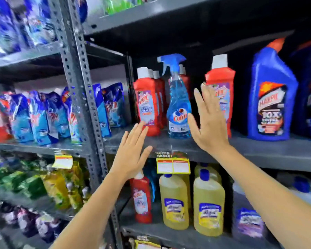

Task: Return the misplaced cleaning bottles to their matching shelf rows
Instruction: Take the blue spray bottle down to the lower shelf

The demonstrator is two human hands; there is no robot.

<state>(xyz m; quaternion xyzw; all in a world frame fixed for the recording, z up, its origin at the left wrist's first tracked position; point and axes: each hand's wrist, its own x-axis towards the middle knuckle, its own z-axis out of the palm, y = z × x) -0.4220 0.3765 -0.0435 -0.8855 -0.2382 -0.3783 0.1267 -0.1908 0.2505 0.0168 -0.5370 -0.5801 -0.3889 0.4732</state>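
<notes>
Both your hands are open and hold nothing: your left hand hovers flat just below a row of red cleaner bottles, and your right hand is spread just beside a blue spray bottle standing among them on the middle shelf. That spray bottle looks misplaced, as does a single red bottle on the shelf below, beside the yellow bottles. You appear about to pick; next, close your right hand around the spray bottle's body.

Red bottle: "Harpic"; spray bottle: "Colin"; blue bottle: "Harpic 10X".
</notes>
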